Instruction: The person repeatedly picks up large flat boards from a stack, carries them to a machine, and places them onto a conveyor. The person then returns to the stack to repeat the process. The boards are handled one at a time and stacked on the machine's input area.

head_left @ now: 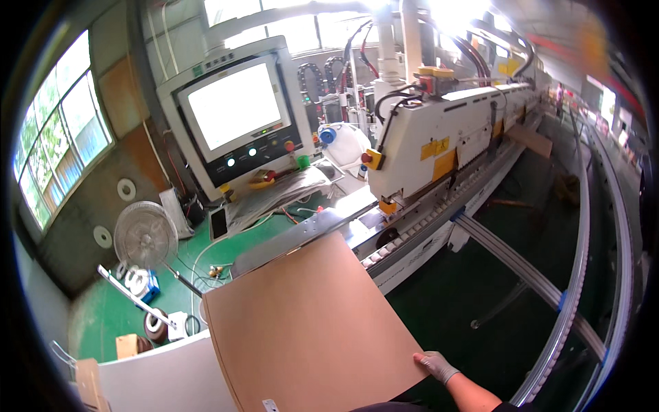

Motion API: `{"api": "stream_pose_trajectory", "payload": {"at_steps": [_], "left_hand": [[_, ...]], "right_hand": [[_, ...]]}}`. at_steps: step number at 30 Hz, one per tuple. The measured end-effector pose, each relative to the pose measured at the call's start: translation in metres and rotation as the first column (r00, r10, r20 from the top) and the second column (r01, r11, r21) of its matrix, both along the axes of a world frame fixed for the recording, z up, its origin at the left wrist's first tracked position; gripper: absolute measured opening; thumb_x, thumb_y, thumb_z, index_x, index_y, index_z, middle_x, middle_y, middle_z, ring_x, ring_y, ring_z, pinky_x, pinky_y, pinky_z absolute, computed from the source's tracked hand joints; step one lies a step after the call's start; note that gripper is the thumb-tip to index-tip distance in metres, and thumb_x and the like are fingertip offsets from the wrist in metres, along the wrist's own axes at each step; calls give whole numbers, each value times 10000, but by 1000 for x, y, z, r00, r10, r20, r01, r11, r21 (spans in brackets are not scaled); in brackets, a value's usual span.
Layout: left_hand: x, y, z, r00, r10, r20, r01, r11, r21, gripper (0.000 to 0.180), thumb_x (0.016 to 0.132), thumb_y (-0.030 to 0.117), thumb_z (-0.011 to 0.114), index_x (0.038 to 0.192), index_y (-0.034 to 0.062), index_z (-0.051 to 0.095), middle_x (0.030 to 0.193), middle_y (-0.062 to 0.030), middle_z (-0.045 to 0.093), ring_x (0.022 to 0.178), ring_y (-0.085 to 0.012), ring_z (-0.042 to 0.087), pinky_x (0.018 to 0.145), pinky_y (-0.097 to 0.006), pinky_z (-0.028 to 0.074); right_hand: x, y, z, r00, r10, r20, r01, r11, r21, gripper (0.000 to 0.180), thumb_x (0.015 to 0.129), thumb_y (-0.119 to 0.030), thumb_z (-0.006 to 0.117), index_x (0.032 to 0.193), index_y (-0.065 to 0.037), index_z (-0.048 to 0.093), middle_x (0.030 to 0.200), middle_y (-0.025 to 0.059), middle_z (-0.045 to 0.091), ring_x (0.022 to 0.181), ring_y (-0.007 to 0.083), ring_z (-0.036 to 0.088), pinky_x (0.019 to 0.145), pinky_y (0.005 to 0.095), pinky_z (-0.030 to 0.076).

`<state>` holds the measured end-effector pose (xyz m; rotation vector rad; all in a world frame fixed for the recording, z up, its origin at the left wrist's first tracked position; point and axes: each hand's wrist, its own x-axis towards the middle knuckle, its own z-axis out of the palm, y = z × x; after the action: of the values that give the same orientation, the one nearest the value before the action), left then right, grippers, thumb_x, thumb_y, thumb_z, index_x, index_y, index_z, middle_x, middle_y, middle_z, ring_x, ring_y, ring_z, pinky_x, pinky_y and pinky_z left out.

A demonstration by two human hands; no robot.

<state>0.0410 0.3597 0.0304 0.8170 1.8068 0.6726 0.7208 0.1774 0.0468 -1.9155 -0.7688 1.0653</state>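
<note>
Item one, as I see it from the head view: a brown board, flat and roughly square, lying tilted across the lower middle. Its far corner touches the infeed end of the long machine; its near edge runs out of view at the bottom.

Item two: my right hand, in a light glove, fingers curled over the board's near right corner and gripping it. The forearm comes in from the lower right.

Item three: my left hand, not in view; I cannot tell its state.

Surroundings, in order:
- White machine housing with yellow patches, running away to the upper right, a roller track along its lower side just beyond the board's far corner.
- Control console with a bright screen and a row of buttons, left of the machine, well apart from the board.
- A grey metal plate touching the board's far left edge.
- A round floor fan on the green floor, left of the board.
- Rolls of edge tape near the fan.
- A white panel beneath the board's left side.
- A curved rail sweeping down the right, apart from the hand.
- Windows on the far left wall.
</note>
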Motion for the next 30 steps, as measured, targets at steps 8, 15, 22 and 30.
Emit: {"api": "stream_pose_trajectory", "payload": {"at_steps": [8, 15, 22, 30], "left_hand": [[104, -86, 33, 990, -96, 101, 118, 962, -246, 490, 1057, 571, 517, 1129, 101, 635, 1001, -194, 726, 876, -316, 697, 778, -501, 549], [203, -70, 53, 947, -291, 139, 312, 935, -168, 519, 1069, 568, 490, 1143, 77, 642, 994, -189, 733, 883, -330, 699, 787, -502, 549], [261, -55, 61, 904, -393, 167, 416, 899, -138, 550, 1081, 566, 462, 1157, 54, 650, 987, -183, 739, 890, -343, 701, 795, -503, 549], [289, -41, 72, 868, -470, 158, 490, 862, -129, 587, 1094, 563, 431, 1172, 27, 658, 979, -177, 747, 897, -359, 704, 804, -504, 549]], "right_hand": [[20, -7, -16, 392, -370, -842, 779, 620, 90, 505, 1040, -524, 600, 1230, -64, 688, 1209, 72, 727, 1141, 234, 675, 1010, 416, 522], [15, 3, 46, 240, -224, -944, 742, 670, 30, 516, 1055, -452, 568, 1407, -74, 583, 1365, 87, 665, 1283, 294, 618, 1085, 483, 500], [-45, 10, 50, 729, 72, -681, -87, 996, 11, 489, 1054, -489, 621, 1111, -22, 753, 1102, 35, 689, 1058, 154, 622, 1006, 343, 501], [-24, 14, 26, 893, -35, -448, 57, 998, 34, 534, 1132, -483, 457, 1179, -10, 701, 1153, 54, 682, 1065, 153, 614, 990, 332, 498]]}}
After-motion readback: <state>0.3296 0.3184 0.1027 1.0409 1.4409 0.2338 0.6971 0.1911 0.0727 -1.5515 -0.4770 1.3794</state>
